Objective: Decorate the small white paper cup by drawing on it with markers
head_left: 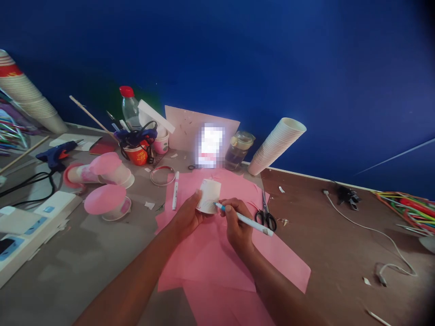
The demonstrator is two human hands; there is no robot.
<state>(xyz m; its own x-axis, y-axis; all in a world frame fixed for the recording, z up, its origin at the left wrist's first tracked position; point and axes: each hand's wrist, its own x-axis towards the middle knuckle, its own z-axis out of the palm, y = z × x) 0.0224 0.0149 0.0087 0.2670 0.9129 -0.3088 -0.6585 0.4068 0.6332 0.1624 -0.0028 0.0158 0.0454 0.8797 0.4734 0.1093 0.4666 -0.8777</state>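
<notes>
- A person's two bare hands meet over a spread of pink paper [210, 262] that covers the middle of a brown bench [340, 253].
- The left hand [188, 217] is curled about a small white paper cup [209, 195]. The thumb is on the near side and the fingers are wrapped behind it. The cup is lifted just above the far half of the pink paper.
- The cup is tipped on its side with its wall turned toward the right hand, which seems to steady that wall for the pen tip.
- The right hand [238, 226] is closed in a writing grip on a white pen [248, 220] with a blue tip. The tip touches the cup's lower rim, and the pen's barrel trails to the right.
- Black scissors [266, 216] lie on the right edge of the pink paper, just beside the right hand and within easy reach.
- A second marker [175, 190] lies at the left edge of the pink paper.
- Left of the pink paper stand cups capped in pink [107, 199], with a blue glue gun [56, 154] farther left.
- Beyond the pink paper, a tilted stack of white cups [277, 145] leans against the blue wall, with a glass jar [239, 149] beside it.
</notes>
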